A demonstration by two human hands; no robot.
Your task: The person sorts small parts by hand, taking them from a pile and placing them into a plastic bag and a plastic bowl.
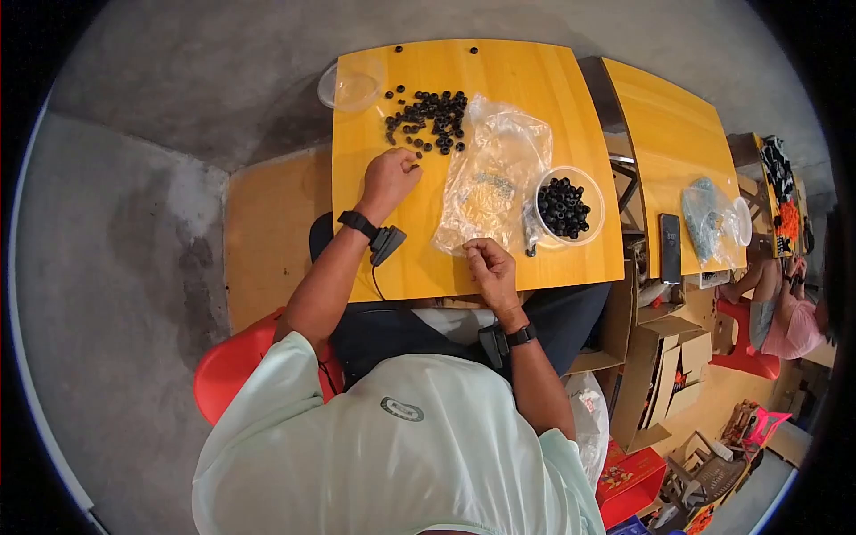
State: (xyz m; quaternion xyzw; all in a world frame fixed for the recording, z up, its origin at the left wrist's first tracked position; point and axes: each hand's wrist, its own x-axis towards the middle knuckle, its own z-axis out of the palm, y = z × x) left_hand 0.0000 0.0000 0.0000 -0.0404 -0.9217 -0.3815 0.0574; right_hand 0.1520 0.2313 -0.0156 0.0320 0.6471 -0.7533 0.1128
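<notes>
Right now your left hand (pixel 390 175) is out on the yellow table (pixel 535 89), fingers curled down and pinching at a ring at the near edge of the loose rings (pixel 428 119). Whether a ring is truly gripped, you cannot tell from here. Those small black rings lie scattered toward the far side of the table, and an empty clear tub (pixel 353 86) sits just beyond them at the corner. Your right hand (pixel 489 264) is close to the near edge, fingers bunched together as if nipping something tiny; what it is, too small to tell. It sits right at the near end of the crumpled clear bag (pixel 495 174). Just right of the bag, a second clear tub (pixel 569 207) holds a heap of black rings. Both your wrists wear dark bands. Another person sits off to your right at a neighbouring table.
</notes>
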